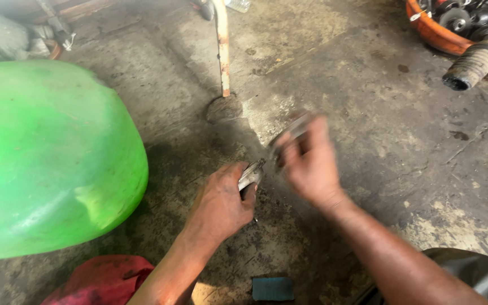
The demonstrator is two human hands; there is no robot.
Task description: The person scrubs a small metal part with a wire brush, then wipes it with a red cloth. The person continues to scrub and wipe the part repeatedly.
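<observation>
Metal part, small, greasy and likely stiff and slippery, best held by its edges, sits clamped in the left hand above the concrete floor beside a green container, while the blurred right hand grips a second piece.

Two hands, two metal parts
</observation>
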